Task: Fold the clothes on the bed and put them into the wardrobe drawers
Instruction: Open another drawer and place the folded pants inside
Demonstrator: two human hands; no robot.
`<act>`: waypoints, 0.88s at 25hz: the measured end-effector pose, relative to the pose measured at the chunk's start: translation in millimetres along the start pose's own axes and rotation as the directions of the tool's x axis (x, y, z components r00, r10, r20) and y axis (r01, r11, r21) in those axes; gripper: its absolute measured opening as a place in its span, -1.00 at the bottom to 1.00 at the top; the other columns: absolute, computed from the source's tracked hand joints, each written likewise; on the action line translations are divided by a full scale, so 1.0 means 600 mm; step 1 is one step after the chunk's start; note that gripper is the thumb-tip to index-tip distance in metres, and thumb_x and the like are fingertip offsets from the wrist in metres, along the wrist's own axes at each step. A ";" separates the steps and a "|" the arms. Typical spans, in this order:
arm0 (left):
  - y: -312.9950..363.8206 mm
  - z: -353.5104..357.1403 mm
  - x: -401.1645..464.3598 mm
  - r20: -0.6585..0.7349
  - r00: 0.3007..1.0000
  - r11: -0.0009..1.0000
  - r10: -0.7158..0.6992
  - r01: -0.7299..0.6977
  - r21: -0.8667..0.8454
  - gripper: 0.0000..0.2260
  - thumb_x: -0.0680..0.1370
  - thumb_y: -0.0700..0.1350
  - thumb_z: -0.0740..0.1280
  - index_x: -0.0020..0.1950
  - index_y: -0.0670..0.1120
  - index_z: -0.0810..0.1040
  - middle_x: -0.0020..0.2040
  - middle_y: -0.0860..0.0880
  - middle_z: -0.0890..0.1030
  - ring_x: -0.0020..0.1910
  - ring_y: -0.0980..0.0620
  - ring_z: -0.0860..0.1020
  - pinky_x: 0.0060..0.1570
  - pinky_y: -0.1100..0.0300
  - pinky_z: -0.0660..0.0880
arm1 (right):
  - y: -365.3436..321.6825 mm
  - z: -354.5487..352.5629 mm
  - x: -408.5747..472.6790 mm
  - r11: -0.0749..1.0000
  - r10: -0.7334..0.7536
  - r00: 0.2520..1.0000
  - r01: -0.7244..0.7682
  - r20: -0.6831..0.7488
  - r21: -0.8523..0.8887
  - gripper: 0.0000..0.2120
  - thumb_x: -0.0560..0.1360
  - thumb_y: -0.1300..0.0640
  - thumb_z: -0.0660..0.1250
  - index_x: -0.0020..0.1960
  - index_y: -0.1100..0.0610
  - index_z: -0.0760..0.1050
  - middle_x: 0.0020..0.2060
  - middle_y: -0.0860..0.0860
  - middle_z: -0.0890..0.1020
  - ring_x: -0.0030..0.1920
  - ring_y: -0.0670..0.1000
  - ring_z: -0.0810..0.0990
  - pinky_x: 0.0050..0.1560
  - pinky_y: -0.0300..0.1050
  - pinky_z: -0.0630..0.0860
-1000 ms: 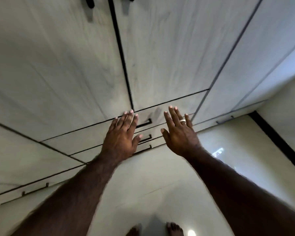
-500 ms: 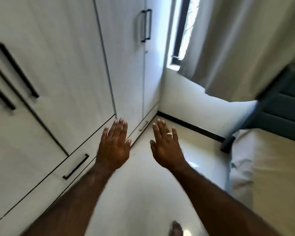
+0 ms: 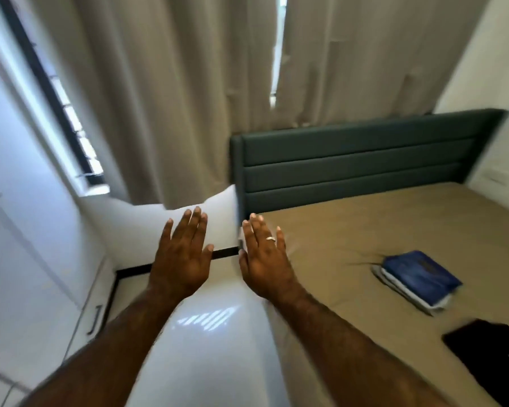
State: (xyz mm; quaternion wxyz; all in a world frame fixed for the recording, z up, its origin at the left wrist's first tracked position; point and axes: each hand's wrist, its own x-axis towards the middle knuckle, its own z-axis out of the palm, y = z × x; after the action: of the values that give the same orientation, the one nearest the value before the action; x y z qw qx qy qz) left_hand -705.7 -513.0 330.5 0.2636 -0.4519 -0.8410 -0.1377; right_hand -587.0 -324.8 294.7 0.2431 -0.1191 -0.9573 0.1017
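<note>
My left hand (image 3: 182,257) and my right hand (image 3: 265,259) are stretched out in front of me, fingers straight, holding nothing. The bed (image 3: 365,242) with a tan sheet lies to the right. On it rests a small folded stack of clothes (image 3: 417,277), blue denim on top of white. A black garment (image 3: 494,356) lies flat near the bottom right edge. The white wardrobe (image 3: 18,259) runs along the left, with one dark drawer handle (image 3: 94,318) showing low down.
A dark green padded headboard (image 3: 359,165) stands behind the bed. Beige curtains (image 3: 188,83) hang over the window at the back. Glossy white floor (image 3: 206,333) runs between the wardrobe and the bed.
The view has swung right, from the wardrobe drawers to the bed and curtains. Both hands stay raised and spread, holding nothing.
</note>
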 end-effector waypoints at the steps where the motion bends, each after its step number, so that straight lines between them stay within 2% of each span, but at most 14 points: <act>1: 0.044 0.014 0.038 0.009 0.999 0.999 0.047 -0.046 -0.028 -0.42 0.68 0.03 0.17 0.65 -0.21 0.28 0.65 -0.20 0.29 0.63 -0.21 0.27 0.56 -0.30 0.21 | 0.048 -0.020 -0.012 0.998 0.059 0.998 -0.059 -0.005 -0.035 -0.38 0.72 -0.11 0.01 0.72 0.07 -0.02 0.71 0.06 -0.01 0.70 0.12 -0.07 0.64 0.32 -0.08; 5: 0.252 0.091 0.184 0.060 0.971 0.960 0.233 -0.220 -0.173 -0.43 0.70 0.09 0.10 0.64 -0.19 0.30 0.65 -0.17 0.29 0.64 -0.18 0.26 0.58 -0.28 0.19 | 0.249 -0.129 -0.084 0.949 0.278 0.955 -0.289 -0.103 -0.123 -0.36 0.71 -0.12 -0.01 0.72 0.06 -0.06 0.71 0.05 -0.04 0.70 0.11 -0.07 0.65 0.26 -0.14; 7: 0.317 0.117 0.221 0.079 0.949 0.938 0.304 -0.284 -0.199 -0.42 0.69 0.09 0.12 0.65 -0.18 0.28 0.66 -0.16 0.27 0.65 -0.16 0.23 0.59 -0.26 0.16 | 0.307 -0.156 -0.112 0.924 0.338 0.929 -0.358 -0.152 -0.131 -0.36 0.70 -0.06 0.05 0.72 0.09 -0.02 0.71 0.06 -0.01 0.70 0.10 -0.05 0.64 0.29 -0.10; 8: 0.374 0.147 0.254 0.095 0.926 0.914 0.365 -0.337 -0.227 -0.42 0.69 0.09 0.11 0.66 -0.18 0.27 0.67 -0.16 0.26 0.66 -0.15 0.21 0.60 -0.25 0.14 | 0.356 -0.176 -0.138 0.887 0.407 0.893 -0.437 -0.194 -0.149 -0.35 0.68 -0.03 0.09 0.71 0.11 0.02 0.71 0.08 0.02 0.70 0.10 -0.03 0.64 0.31 -0.08; 11: 0.468 0.184 0.300 0.096 0.891 0.877 0.445 -0.410 -0.251 -0.41 0.71 0.11 0.07 0.68 -0.17 0.21 0.68 -0.16 0.22 0.68 -0.14 0.17 0.61 -0.24 0.12 | 0.425 -0.204 -0.178 0.829 0.499 0.841 -0.534 -0.209 -0.167 -0.33 0.66 0.00 0.15 0.70 0.13 0.06 0.70 0.09 0.06 0.70 0.11 0.01 0.62 0.32 -0.06; 15: 0.621 0.284 0.380 0.102 0.780 0.763 0.617 -0.562 -0.318 -0.40 0.72 0.13 0.05 0.71 -0.14 0.12 0.71 -0.13 0.13 0.70 -0.11 0.07 0.63 -0.23 0.08 | 0.550 -0.219 -0.217 0.698 0.641 0.722 -0.689 -0.259 -0.193 -0.34 0.68 -0.01 0.12 0.71 0.07 0.01 0.71 0.03 0.00 0.70 0.04 -0.07 0.65 0.29 -0.11; 18: 0.689 0.358 0.435 0.083 0.712 0.690 0.697 -0.636 -0.346 -0.40 0.72 0.12 0.07 0.71 -0.14 0.12 0.71 -0.14 0.12 0.70 -0.12 0.06 0.63 -0.23 0.06 | 0.612 -0.214 -0.199 0.617 0.682 0.661 -0.750 -0.313 -0.238 -0.35 0.68 0.01 0.12 0.71 0.10 0.03 0.71 0.05 0.01 0.70 0.05 -0.09 0.64 0.30 -0.13; 22: 0.695 0.407 0.486 0.069 0.696 0.668 0.715 -0.651 -0.362 -0.40 0.73 0.11 0.05 0.71 -0.14 0.09 0.72 -0.14 0.08 0.70 -0.13 0.04 0.64 -0.23 0.05 | 0.654 -0.209 -0.154 0.565 0.718 0.607 -0.794 -0.342 -0.224 -0.32 0.69 -0.03 0.13 0.72 0.05 -0.07 0.71 0.02 -0.08 0.69 0.01 -0.21 0.64 0.26 -0.20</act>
State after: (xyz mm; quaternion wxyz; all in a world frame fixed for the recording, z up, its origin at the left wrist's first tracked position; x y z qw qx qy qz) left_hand -568.3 32.9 292.3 0.1337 -0.7820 -0.5986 -0.1111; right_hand -376.8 39.8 263.2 0.2500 -0.5712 -0.7817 0.0091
